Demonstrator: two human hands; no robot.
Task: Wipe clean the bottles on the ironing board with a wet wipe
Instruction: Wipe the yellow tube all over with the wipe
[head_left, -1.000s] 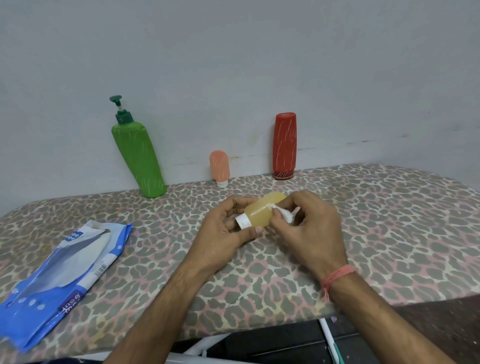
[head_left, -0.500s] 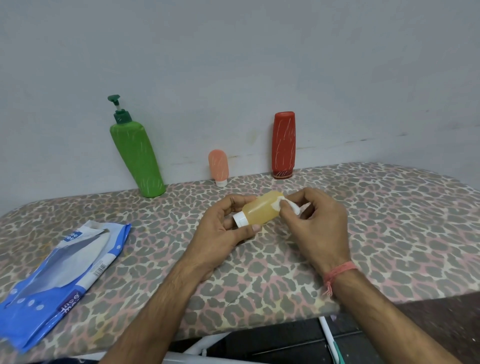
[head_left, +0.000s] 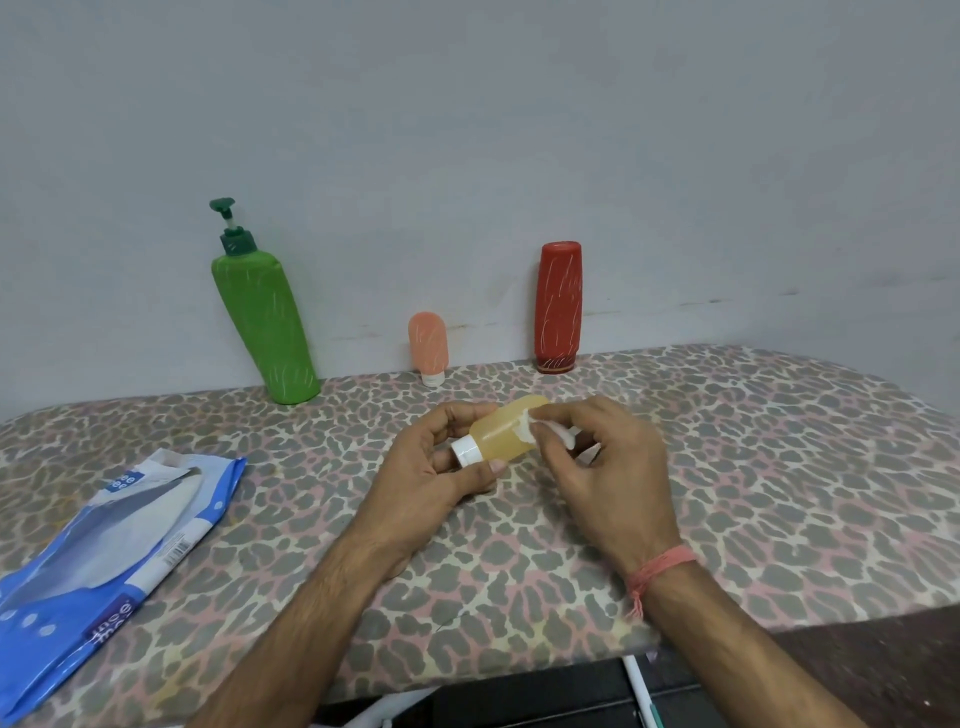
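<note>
My left hand (head_left: 434, 480) holds a small yellow bottle (head_left: 506, 430) with a white cap on its side, just above the ironing board (head_left: 753, 467). My right hand (head_left: 605, 470) pinches a small white wet wipe (head_left: 545, 434) and presses it against the bottle's upper right part. Three other bottles stand upright against the wall at the back: a tall green pump bottle (head_left: 265, 317), a small peach bottle (head_left: 428, 345) resting on its cap, and a red bottle (head_left: 558, 306).
A blue and white wet wipe pack (head_left: 98, 566) lies at the left of the leopard-print board. The board's front edge runs just below my forearms, with dark floor and white frame parts under it. A grey wall closes the back.
My right hand has slid the wipe along the yellow bottle from near its cap end toward its far end. My left hand has kept the bottle in nearly the same place.
</note>
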